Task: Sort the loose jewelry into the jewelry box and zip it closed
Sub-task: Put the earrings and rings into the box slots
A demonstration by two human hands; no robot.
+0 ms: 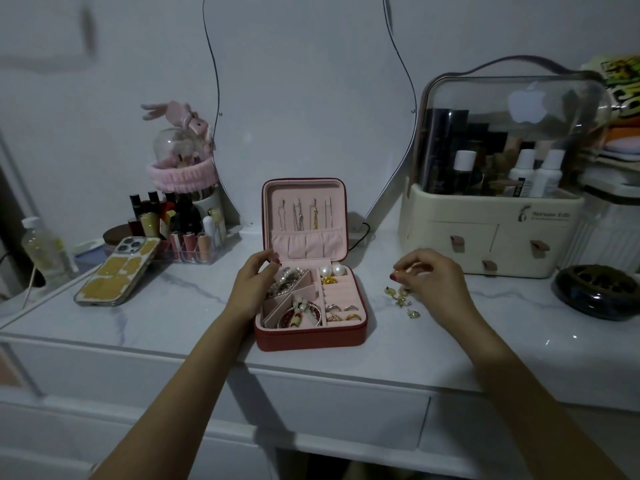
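Sitting open at the middle of the white marble-patterned surface (433, 341), the square red jewelry box with pink velvet lining (311, 336) has its lid standing upright, with thin chains hanging in it above a gathered pocket. We see its tray already partly filled: beaded bracelets in the left compartments, two pearl earrings (331, 270) at the back right, rings pushed into the padded rolls in front of them. Our left hand (254, 287) rests on the box's left rim, fingers curled over the edge, steadying it. To the right of the box, well apart from it, lies a small scatter of loose gold jewelry (401, 301). Our right hand (427, 282) hovers just above that scatter, thumb and forefinger pinched together on what looks like one small gold piece, though it is too tiny to name.

To do this step well, we judge it best to lift one piece at a time, carry it low across the gap, and seat it in a free slot on the right side while we brace the box. Snagging on neighbouring pieces is the likely trouble.

Further out, a phone in a clear case (116, 271) lies left, and a cream cosmetics organiser with a clear dome (491, 233) stands right.
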